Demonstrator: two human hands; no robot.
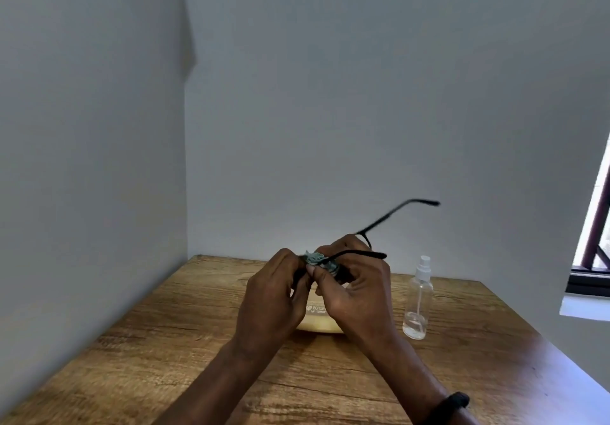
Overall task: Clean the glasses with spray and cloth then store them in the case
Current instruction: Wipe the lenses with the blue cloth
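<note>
Black-framed glasses are held up above the table, their temples open and pointing up and to the right. My left hand pinches a small grey-green cloth against the lens area. My right hand grips the frame beside it. The lenses are mostly hidden by my fingers. A pale cream case with printed lettering lies on the table right under my hands, largely covered by them. A clear spray bottle with a white nozzle stands upright to the right of the case.
The wooden table sits in a corner, with grey walls at the left and behind. A window frame and white sill are at the right edge. I wear a black band on my right wrist.
</note>
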